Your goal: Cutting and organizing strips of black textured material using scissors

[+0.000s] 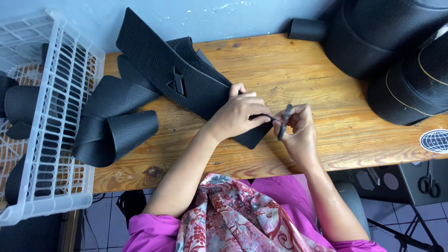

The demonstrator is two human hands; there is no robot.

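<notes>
Trimming step: the left hand (pixel 240 114) pinches the black ribbed fabric strip (pixel 186 79) flat on the bench (pixel 298 70); the right hand (pixel 298 128), fingers closed round small snips (pixel 283 122), must cut the pinched thread cleanly.

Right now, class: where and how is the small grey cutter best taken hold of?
Grip the small grey cutter round its slim middle, coming from the right, as the right hand does. It stands nearly upright, tip toward the black webbing strip that the left hand pins down.
</notes>
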